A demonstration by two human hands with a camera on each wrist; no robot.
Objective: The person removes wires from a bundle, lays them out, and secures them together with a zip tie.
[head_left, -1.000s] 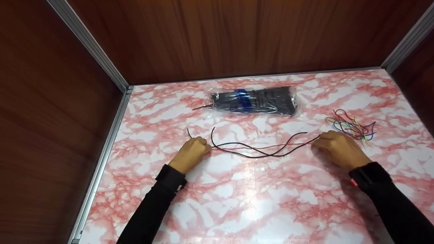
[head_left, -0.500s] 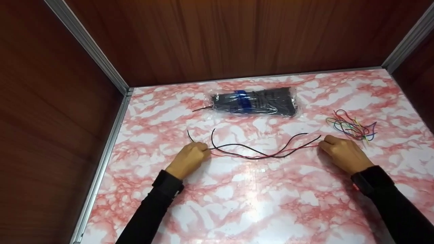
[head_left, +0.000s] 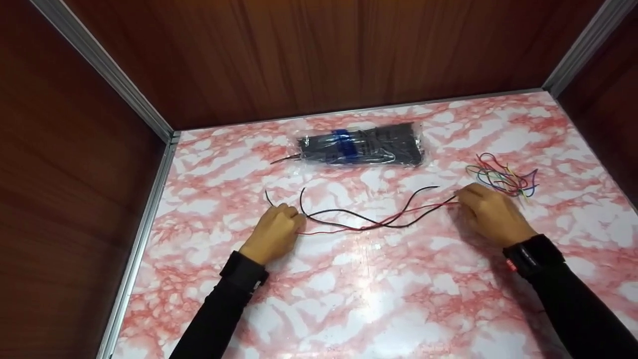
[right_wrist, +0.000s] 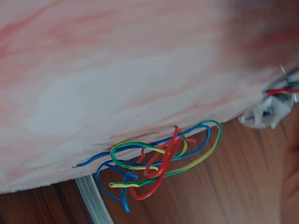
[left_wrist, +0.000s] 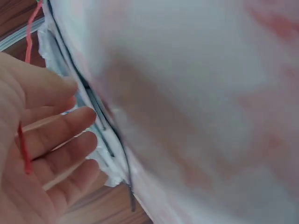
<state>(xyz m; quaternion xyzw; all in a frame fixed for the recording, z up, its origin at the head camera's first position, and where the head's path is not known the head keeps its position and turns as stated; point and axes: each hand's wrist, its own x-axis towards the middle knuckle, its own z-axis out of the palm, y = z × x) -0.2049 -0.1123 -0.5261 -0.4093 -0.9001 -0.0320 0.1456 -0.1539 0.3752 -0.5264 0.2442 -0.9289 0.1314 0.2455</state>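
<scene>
In the head view my left hand [head_left: 274, 232] and right hand [head_left: 491, 212] hold a thin red wire [head_left: 324, 232] between them, one near each end. Seen from the left wrist, the red wire [left_wrist: 30, 42] runs behind the thumb, and its loose end hangs across the palm. Two black wires [head_left: 344, 210] lie wavy on the table, crossing each other, and the red one overlaps them in the middle. One black wire passes behind my left fingers. Only a blurred edge of the right hand [right_wrist: 290, 168] shows in the right wrist view, so its fingertips are hidden there.
A loose tangle of coloured wires [head_left: 503, 174], red, blue, yellow and green, lies just beyond my right hand. Farther back is a clear bag of black cable ties [head_left: 384, 144] with a blue band. Wood-grain panels [head_left: 319, 55] enclose the marbled table [head_left: 359, 314].
The red wire has gone from nearly straight to a slack bend along the crossing black wires. Both hands have shifted slightly while keeping hold. The head view has also moved a little.
</scene>
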